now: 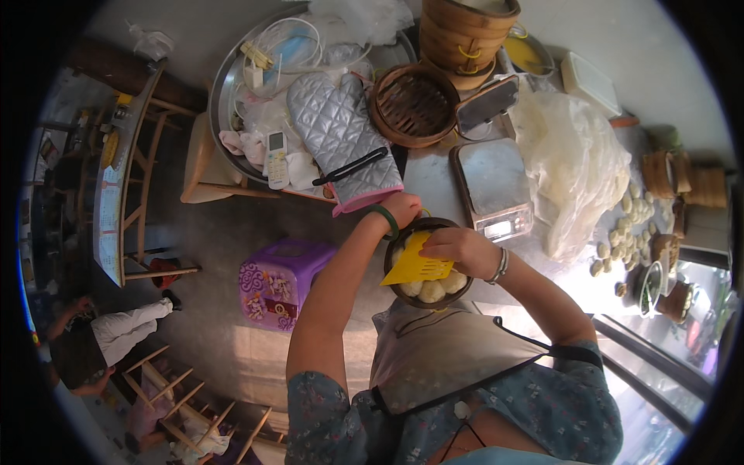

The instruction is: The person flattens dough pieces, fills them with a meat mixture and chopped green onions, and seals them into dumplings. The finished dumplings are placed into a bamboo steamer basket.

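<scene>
My right hand (462, 251) grips a slotted yellow plastic scraper (419, 263) over a round steamer basket (390, 278). Pale rounded buns (432, 291) lie inside the basket, partly hidden by the scraper. My left hand (401, 208), with a green bangle at the wrist, is closed at the basket's upper left rim, near a yellow loop; whether its fingers grip the rim or the loop is not clear. Just above it lies a silver quilted oven mitt (343, 136) with a black strap-like item (351, 167) across it. A digital kitchen scale (494, 180) sits to the upper right.
An empty bamboo steamer (414, 104), stacked steamers (465, 35), a propped phone (488, 106) and a plastic sheet (569, 168) occupy the table. Many dough pieces (625, 235) lie at right. A purple stool (285, 285) stands on the floor; another person (87, 349) is at far left.
</scene>
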The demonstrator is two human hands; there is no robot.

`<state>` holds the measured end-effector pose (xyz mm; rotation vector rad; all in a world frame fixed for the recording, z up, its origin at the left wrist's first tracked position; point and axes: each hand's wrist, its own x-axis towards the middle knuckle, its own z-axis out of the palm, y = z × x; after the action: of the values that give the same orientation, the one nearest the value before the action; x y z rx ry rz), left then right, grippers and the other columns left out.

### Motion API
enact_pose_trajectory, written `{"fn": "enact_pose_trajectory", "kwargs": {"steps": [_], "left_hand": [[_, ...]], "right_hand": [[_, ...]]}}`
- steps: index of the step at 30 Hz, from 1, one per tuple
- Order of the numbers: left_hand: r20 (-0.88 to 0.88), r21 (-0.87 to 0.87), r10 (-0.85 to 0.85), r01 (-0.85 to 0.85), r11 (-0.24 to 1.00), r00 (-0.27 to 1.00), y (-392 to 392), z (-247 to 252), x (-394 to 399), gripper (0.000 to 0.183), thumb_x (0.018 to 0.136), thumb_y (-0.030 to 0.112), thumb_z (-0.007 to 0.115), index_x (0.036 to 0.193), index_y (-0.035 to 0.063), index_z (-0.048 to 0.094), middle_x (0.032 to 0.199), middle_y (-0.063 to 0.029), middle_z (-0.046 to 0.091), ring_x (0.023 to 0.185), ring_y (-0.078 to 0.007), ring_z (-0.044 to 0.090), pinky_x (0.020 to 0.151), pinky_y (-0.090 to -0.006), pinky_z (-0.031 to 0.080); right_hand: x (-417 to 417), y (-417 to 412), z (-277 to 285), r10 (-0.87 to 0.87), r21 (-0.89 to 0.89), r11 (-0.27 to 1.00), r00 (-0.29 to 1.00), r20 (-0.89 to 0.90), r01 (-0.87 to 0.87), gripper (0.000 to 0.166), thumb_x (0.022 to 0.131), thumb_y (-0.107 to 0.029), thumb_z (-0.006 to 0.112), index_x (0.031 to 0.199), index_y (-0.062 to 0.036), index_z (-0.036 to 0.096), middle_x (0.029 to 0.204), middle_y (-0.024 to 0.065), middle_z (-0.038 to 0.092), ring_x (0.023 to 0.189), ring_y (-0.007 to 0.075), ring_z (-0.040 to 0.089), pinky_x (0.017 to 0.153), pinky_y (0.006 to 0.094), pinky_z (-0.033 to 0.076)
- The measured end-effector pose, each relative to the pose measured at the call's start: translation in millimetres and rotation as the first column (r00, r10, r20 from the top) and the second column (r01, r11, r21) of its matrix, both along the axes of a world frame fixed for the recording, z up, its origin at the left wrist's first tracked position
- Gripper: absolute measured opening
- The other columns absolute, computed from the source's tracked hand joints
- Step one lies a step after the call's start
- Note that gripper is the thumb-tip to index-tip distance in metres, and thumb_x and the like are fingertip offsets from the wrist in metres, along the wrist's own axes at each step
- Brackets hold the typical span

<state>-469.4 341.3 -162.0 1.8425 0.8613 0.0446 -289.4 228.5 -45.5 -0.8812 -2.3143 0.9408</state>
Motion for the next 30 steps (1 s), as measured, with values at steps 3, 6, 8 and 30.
{"fn": "enact_pose_trajectory", "kwargs": {"steps": [3,6,8,30], "left_hand": [[-0.001,0.031,0.024,-0.024,0.999,1.0,-3.1,-0.8,-2.2,0.022,0.088,0.016,0.047,0.081,0.0027,0.063,0.078,-0.0127,0.066,0.073,-0.0243,0.063,0.068,-0.033,0.049],[-0.033,0.026,0.018,-0.017,1.0,0.999,-2.3,0.8,0.1,0.022,0.088,0.016,0.048,0.081,0.0026,0.063,0.077,-0.0123,0.066,0.073,-0.0234,0.063,0.068,-0.0328,0.049],[-0.003,0.01,-0.009,0.009,1.0,1.0,-0.2,2.6,0.7,0.021,0.088,0.015,0.048,0.081,0.0022,0.063,0.078,-0.0121,0.066,0.073,-0.0232,0.063,0.068,-0.0328,0.049],[0.05,-0.061,0.047,-0.044,0.997,0.998,2.5,1.6,-0.6,0.017,0.085,0.011,0.05,0.082,0.0027,0.065,0.08,-0.0136,0.067,0.075,-0.0272,0.064,0.07,-0.0353,0.05]], "right_hand": [[10.6,3.2,10.2,-0.052,0.092,0.994,0.999,0.001,0.052,0.046,0.059,0.005,0.062,0.105,-0.0033,0.062,0.101,0.0121,0.062,0.095,0.0322,0.06,0.081,0.0373,0.05],[1.6,13.5,2.2,-0.105,0.039,0.994,0.994,-0.027,0.106,0.046,0.059,0.004,0.063,0.105,-0.0035,0.063,0.101,0.0119,0.062,0.094,0.032,0.06,0.08,0.0378,0.05],[-4.5,7.4,-4.0,0.01,-0.004,1.0,1.0,-0.027,-0.01,0.046,0.059,0.004,0.063,0.105,-0.0038,0.063,0.101,0.0123,0.063,0.093,0.032,0.06,0.079,0.038,0.051],[-41.9,24.3,13.0,0.238,-0.059,0.969,0.97,-0.055,-0.241,0.019,0.058,0.001,0.063,0.075,-0.0085,0.065,0.085,0.0026,0.064,0.09,0.0255,0.053,0.079,0.0327,0.045]]}}
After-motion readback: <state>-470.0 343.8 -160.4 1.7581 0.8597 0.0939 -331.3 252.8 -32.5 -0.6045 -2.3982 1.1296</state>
